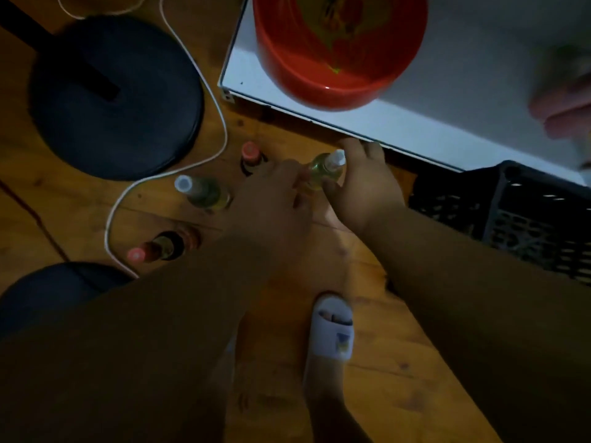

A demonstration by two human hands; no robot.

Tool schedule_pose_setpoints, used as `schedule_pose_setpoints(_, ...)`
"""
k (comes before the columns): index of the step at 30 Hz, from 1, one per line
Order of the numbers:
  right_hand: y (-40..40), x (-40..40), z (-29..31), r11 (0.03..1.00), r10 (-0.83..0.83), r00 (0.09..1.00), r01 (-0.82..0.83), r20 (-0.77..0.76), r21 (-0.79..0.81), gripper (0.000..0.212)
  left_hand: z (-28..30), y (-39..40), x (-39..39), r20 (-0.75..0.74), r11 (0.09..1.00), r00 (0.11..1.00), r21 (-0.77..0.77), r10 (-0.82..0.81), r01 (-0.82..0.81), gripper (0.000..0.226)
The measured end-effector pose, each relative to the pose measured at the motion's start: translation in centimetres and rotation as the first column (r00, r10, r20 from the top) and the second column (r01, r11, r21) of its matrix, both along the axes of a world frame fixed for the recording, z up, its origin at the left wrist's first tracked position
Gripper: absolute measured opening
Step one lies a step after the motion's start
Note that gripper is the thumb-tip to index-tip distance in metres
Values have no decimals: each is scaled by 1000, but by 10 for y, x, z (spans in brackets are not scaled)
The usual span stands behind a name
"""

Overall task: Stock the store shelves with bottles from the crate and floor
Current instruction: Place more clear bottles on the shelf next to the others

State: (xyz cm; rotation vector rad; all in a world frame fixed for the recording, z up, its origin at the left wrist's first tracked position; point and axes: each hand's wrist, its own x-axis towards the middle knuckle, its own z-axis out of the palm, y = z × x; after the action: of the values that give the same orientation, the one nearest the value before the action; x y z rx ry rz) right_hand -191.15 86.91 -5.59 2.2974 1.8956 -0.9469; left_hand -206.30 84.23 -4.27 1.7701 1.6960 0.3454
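Several bottles stand on the wooden floor. A yellow-green bottle with a clear cap (326, 167) sits between my two hands: my right hand (364, 183) curls round its right side, and my left hand (271, 193) touches its left side with the fingertips. Left of them stands a second yellow-green bottle with a clear cap (201, 191). A dark bottle with a red cap (251, 156) stands behind my left hand, and another red-capped dark bottle (160, 247) stands nearer to me. The black crate (511, 212) is at the right.
A white shelf board (399, 123) carries a red bowl (339, 49). A black round stand base (115, 94) and a white cable (204, 91) lie at the left. My foot in a white slipper (332, 327) is near the bottom centre. A blurred hand shows at the right edge.
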Motion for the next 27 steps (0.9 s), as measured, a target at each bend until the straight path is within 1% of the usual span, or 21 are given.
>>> schedule_pose_setpoints(2, 13, 2, -26, 994, -7, 1000, 5, -22, -110, 67, -23, 8, -6, -109, 992, 987, 18, -122, 125, 31)
schedule_pose_setpoints(3, 17, 3, -36, 991, -16, 999, 10, -38, -137, 65, -33, 10, -11, -158, 988, 975, 7, -153, 156, 32)
schedule_pose_setpoints(4, 20, 5, -45, 991, -26, 999, 20, -44, -130, 56, -39, 10, -15, -194, 988, 969, -6, -155, 157, 34)
schedule_pose_setpoints(6, 21, 3, -56, 997, -22, 1000, 21, -9, -73, 34, -45, 7, -24, -266, 991, 955, -3, -130, 134, 36)
schedule_pose_setpoints(7, 19, 0, -58, 999, 1, 1000, -1, 11, -54, 27, -45, 5, -31, -323, 992, 940, 22, -108, 122, 37)
schedule_pose_setpoints(9, 14, -9, -57, 997, 64, 997, -62, 34, -44, 26, -46, 3, -47, -437, 995, 899, 63, -37, 72, 39)
schedule_pose_setpoints(11, 9, -19, -56, 993, 108, 993, -106, 37, -48, 26, -49, 4, -69, -484, 997, 873, 66, 56, -28, 45)
schedule_pose_setpoints(13, 6, -26, -58, 990, 136, 990, -136, 28, -31, 22, -54, 7, -86, -479, 993, 870, 29, 114, -115, 49)
schedule_pose_setpoints(14, 5, -29, -61, 986, 164, 986, -164, 20, -1, 21, -58, 9, -92, -452, 988, 883, -22, 124, -150, 50)
schedule_pose_setpoints(16, 2, -38, -68, 979, 202, 979, -201, -22, 41, 22, -68, 14, -103, -332, 965, 930, -148, 155, -214, 54)
schedule_pose_setpoints(18, -1, -44, -78, 991, 131, 987, -128, -97, 35, 24, -77, 20, -110, -185, 929, 948, -220, 260, -298, 54)
schedule_pose_setpoints(20, -2, -47, -90, 1000, -3, 984, 2, -179, -6, 29, -84, 26, -115, -63, 870, 902, -242, 427, -429, 50)
schedule_pose_setpoints(21, -2, -48, -94, 998, -52, 976, 46, -213, -34, 30, -87, 28, -117, -33, 843, 873, -246, 486, -478, 47)
schedule_pose_setpoints(22, -2, -48, -96, 996, -84, 966, 71, -246, -59, 31, -90, 28, -118, -35, 829, 859, -244, 511, -504, 45)
schedule_pose_setpoints(24, -2, -49, -92, 992, -121, 947, 102, -298, -76, 26, -93, 25, -119, -86, 829, 857, -220, 508, -514, 37)
schedule_pose_setpoints(27, -7, -46, -59, 993, -118, 939, 116, -323, -26, 18, -73, 16, -116, -122, 835, 855, -185, 504, -519, 32)
